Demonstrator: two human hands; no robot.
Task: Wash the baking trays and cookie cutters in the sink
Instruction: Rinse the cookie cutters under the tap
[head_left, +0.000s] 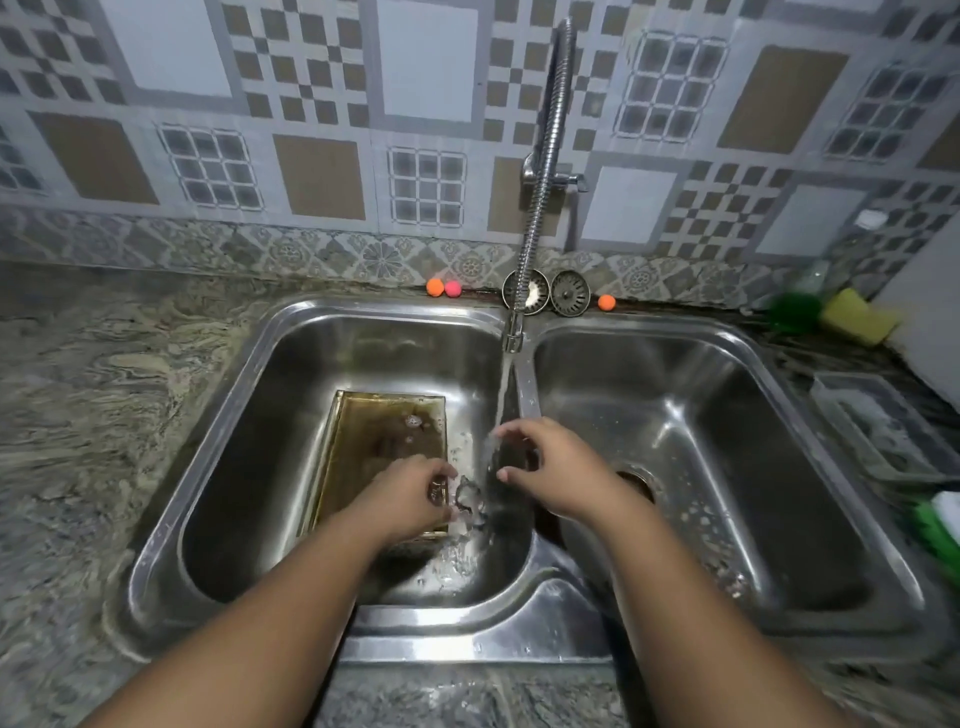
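Fingers (442, 474) of left hand (410, 499) round blurred, half-hidden cookie cutter (470, 500)

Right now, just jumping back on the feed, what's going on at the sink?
The faucet runs into the left basin of the double sink, near the divider. The person's left hand pinches a metal cookie cutter beside the stream; the right hand is in the water, whether holding anything is unclear. A baking tray lies in that basin, holding brownish water.
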